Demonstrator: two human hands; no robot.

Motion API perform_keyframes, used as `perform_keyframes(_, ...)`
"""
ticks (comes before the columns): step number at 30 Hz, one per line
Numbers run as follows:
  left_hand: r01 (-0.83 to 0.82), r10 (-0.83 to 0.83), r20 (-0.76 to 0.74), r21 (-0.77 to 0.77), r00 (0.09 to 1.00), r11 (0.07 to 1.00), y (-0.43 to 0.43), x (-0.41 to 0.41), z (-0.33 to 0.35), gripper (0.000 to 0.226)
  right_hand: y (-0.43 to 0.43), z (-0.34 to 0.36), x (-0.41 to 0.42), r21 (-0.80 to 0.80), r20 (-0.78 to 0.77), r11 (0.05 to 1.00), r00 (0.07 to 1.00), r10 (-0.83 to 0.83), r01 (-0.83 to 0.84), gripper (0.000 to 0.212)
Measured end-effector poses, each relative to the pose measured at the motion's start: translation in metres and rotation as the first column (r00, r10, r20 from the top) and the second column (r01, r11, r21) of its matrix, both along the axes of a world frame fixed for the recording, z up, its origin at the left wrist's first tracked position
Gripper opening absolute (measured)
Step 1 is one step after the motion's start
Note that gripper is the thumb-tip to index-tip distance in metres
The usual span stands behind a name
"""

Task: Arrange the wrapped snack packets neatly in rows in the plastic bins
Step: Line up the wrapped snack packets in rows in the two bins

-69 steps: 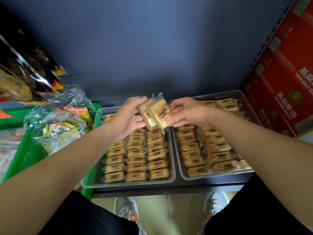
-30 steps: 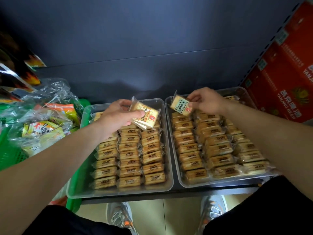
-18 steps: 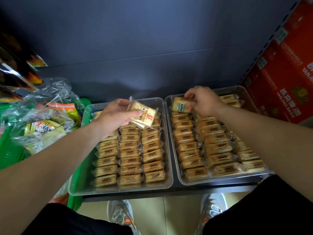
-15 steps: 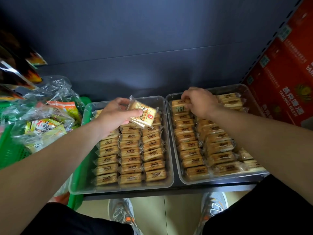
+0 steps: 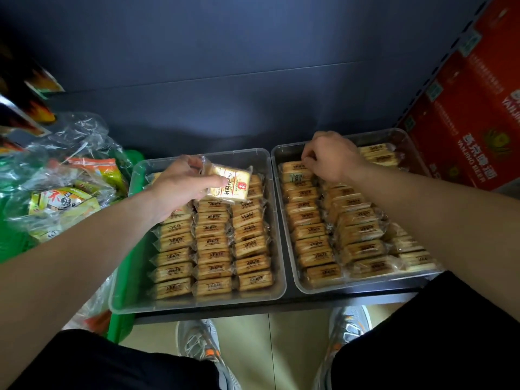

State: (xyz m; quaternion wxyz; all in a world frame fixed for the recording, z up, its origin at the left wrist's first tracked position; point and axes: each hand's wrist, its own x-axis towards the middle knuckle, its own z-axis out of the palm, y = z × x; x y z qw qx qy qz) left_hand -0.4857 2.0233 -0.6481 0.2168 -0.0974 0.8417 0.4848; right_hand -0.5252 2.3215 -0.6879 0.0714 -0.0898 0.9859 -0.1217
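from where i stand, a green basket [image 5: 17,243] of bagged snacks [image 5: 62,201] sits well out past the left hand [image 5: 180,187]. that hand pinches a loose snack packet [image 5: 230,184], thumb on its printed face, fingers behind. the packet sticks out to the grip's right, flat face up and tilted, its long axis skewed against the rows. it hangs over the far end of the left bin [image 5: 129,271]. directly under the grip, the rows of packets [image 5: 211,243] stand on edge, long axes running side to side.

so the move turns on this, i reckon: the packet needs tipping onto its edge and squaring to the rows, then dropping just below and beyond the grip.

in the right bin [image 5: 288,249], the right hand [image 5: 332,156] curls its fingers onto the rearmost packet [image 5: 292,168] of the left column, seemingly pinching its top edge. a red carton [image 5: 472,122] stands beyond it.
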Motion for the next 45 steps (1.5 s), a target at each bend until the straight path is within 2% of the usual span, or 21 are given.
perform_keyframes(2, -0.006, 0.006, -0.002, 0.0, 1.0, 1.0, -0.003, 0.002, 0.004, 0.038, -0.003, 0.015, 0.008, -0.16, 0.032, 0.985, 0.998, -0.055, 0.059, 0.013)
perform_keyframes(4, -0.006, 0.006, 0.019, 0.008, 1.0, 1.0, -0.011, 0.006, 0.01, 0.062, -0.019, 0.028, 0.023, -0.33, 0.124, 0.94, 0.991, -0.045, 0.084, 0.013)
perform_keyframes(6, 0.032, -0.033, 0.035, 0.013, 0.999, 0.999, -0.021, 0.012, 0.015, 0.072, -0.046, 0.039, 0.042, -0.468, 0.252, 0.881, 0.966, 0.057, 0.07, 0.033)
perform_keyframes(8, 0.081, -0.081, 0.038, 0.017, 0.996, 0.997, -0.031, 0.02, 0.02, 0.062, -0.077, 0.047, 0.057, -0.554, 0.367, 0.831, 0.913, 0.179, 0.06, 0.064)
perform_keyframes(9, 0.095, -0.096, 0.042, 0.027, 0.995, 0.995, -0.037, 0.026, 0.024, 0.059, -0.092, 0.049, 0.061, -0.58, 0.399, 0.813, 0.889, 0.223, 0.056, 0.072)
perform_keyframes(11, 0.095, -0.099, 0.044, 0.084, 0.994, 0.992, -0.046, 0.037, 0.029, 0.065, -0.117, 0.05, 0.063, -0.612, 0.426, 0.79, 0.859, 0.285, 0.041, 0.074)
perform_keyframes(14, 0.057, -0.064, 0.04, 0.153, 0.997, 0.987, -0.062, 0.053, 0.036, 0.077, -0.139, 0.047, 0.064, -0.652, 0.469, 0.758, 0.801, 0.371, 0.03, 0.064)
perform_keyframes(16, 0.053, -0.059, 0.029, 0.185, 0.998, 0.981, -0.072, 0.062, 0.04, 0.085, -0.149, 0.045, 0.065, -0.67, 0.511, 0.742, 0.749, 0.422, 0.039, 0.059)
perform_keyframes(18, 0.071, -0.075, 0.023, 0.143, 0.997, 0.987, -0.08, 0.068, 0.043, 0.074, -0.159, 0.046, 0.065, -0.673, 0.514, 0.739, 0.743, 0.428, 0.04, 0.055)
perform_keyframes(20, 0.108, -0.108, 0.005, 0.001, 0.994, 0.994, -0.095, 0.067, 0.042, 0.062, -0.169, 0.045, 0.064, -0.634, 0.487, 0.773, 0.784, 0.386, 0.013, 0.055)
perform_keyframes(23, 0.102, -0.117, -0.04, -0.269, 0.992, 0.958, -0.131, 0.059, 0.03, 0.057, -0.179, 0.034, 0.063, -0.495, 0.438, 0.868, 0.849, 0.296, -0.047, 0.061)
perform_keyframes(25, 0.117, -0.151, -0.037, -0.465, 0.988, 0.878, -0.153, 0.056, 0.022, 0.056, -0.185, 0.019, 0.062, -0.446, 0.424, 0.894, 0.871, 0.246, -0.036, 0.054)
perform_keyframes(27, 0.158, -0.188, 0.007, -0.569, 0.982, 0.807, -0.165, 0.053, 0.015, 0.058, -0.195, 0.002, 0.061, -0.398, 0.387, 0.917, 0.901, 0.194, -0.027, 0.053)
perform_keyframes(30, 0.223, -0.234, 0.062, -0.609, 0.97, 0.761, -0.168, 0.05, 0.005, 0.061, -0.219, -0.026, 0.06, -0.368, 0.327, 0.93, 0.936, 0.132, -0.003, 0.065)
perform_keyframes(34, 0.277, -0.265, 0.108, -0.582, 0.958, 0.764, -0.164, 0.046, -0.01, 0.067, -0.249, -0.051, 0.063, -0.412, 0.26, 0.911, 0.96, 0.102, 0.015, 0.078)
perform_keyframes(39, 0.308, -0.299, 0.122, -0.615, 0.947, 0.726, -0.155, 0.041, -0.017, 0.069, -0.261, -0.059, 0.075, -0.508, 0.157, 0.86, 0.987, 0.041, 0.045, 0.072)
perform_keyframes(42, 0.311, -0.303, 0.124, -0.636, 0.945, 0.707, -0.152, 0.04, -0.019, 0.063, -0.265, -0.062, 0.079, -0.545, 0.145, 0.837, 0.988, 0.046, 0.042, 0.071)
perform_keyframes(45, 0.312, -0.319, 0.118, -0.676, 0.94, 0.667, -0.149, 0.041, -0.023, 0.047, -0.267, -0.067, 0.078, -0.507, 0.139, 0.862, 0.988, 0.072, 0.008, 0.075)
